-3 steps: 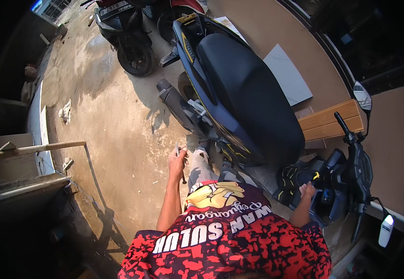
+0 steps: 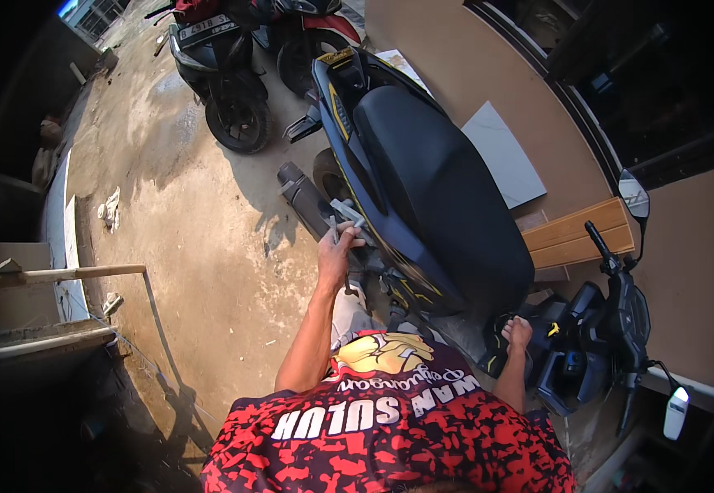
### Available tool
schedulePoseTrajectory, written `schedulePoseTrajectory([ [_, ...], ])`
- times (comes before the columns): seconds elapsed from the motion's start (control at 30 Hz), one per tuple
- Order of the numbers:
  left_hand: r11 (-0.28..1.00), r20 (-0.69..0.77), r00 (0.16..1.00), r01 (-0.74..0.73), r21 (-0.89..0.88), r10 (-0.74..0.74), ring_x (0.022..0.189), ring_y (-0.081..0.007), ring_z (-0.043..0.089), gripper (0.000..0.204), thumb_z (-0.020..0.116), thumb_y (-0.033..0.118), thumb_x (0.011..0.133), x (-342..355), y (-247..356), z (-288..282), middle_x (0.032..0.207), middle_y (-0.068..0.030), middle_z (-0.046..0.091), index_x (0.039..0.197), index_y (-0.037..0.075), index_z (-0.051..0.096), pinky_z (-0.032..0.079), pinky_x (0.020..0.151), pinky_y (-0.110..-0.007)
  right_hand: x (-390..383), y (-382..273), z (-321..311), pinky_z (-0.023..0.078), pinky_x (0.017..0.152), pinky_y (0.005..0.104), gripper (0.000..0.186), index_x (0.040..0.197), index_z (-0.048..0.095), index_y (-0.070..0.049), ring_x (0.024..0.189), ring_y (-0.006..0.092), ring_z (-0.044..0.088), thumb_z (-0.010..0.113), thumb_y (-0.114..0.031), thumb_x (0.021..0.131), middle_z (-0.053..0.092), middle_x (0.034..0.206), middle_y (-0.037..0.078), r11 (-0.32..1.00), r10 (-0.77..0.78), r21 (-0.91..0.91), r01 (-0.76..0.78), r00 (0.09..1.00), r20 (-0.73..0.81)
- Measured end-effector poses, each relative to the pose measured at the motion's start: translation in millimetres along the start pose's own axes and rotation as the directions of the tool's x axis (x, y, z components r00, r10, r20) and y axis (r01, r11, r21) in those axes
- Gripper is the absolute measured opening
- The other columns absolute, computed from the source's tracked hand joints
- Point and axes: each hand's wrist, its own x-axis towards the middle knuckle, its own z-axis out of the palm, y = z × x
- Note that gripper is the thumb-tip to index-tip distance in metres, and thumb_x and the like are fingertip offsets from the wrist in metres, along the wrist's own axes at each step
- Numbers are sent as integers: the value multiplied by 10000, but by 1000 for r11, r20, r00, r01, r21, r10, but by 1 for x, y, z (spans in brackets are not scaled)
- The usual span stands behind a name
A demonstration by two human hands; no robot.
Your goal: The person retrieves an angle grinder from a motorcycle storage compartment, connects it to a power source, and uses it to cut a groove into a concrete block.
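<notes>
Left hand (image 2: pixel 336 253) is up at the scooter's (image 2: pixel 431 197) rear flank beside the exhaust (image 2: pixel 301 195), fingers wrapped around a slim metal tool (image 2: pixel 342 256) whose shaft hangs below the palm. Over right, the right hand (image 2: pixel 518 332) presses on the footboard (image 2: pixel 505 349), seemingly for balance; closed or flat, can't tell.

Far left: second scooter (image 2: pixel 225 74) parked on concrete. Right: grey tile (image 2: pixel 505 156), wooden planks (image 2: pixel 579 234). Near left: wooden pole (image 2: pixel 61 274).

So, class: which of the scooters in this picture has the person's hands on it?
The big dark scooter in the middle: left hand by its exhaust, right hand near its footboard.
</notes>
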Motion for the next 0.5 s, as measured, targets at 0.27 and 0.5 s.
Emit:
schedulePoseTrajectory([
  [0.27, 925, -176, 984, 40, 378, 30, 945, -336, 653, 410, 450, 355, 1002, 244, 42, 104, 970, -198, 677, 1011, -15, 625, 477, 830, -430, -129, -126, 130, 564, 621, 259, 250, 1128, 633, -1, 709, 117, 639, 564, -195, 986, 680, 925, 67, 945, -265, -134, 299, 938, 223],
  [0.5, 971, -122, 990, 100, 216, -75, 714, -212, 595, 346, 503, 329, 988, 269, 31, 138, 822, -78, 604, 1125, 32, 616, 472, 632, -360, -122, -49, 85, 553, 609, 262, 257, 1143, 623, -9, 705, 120, 639, 576, -207, 985, 683, 937, 77, 984, -144, -111, 143, 990, -7],
])
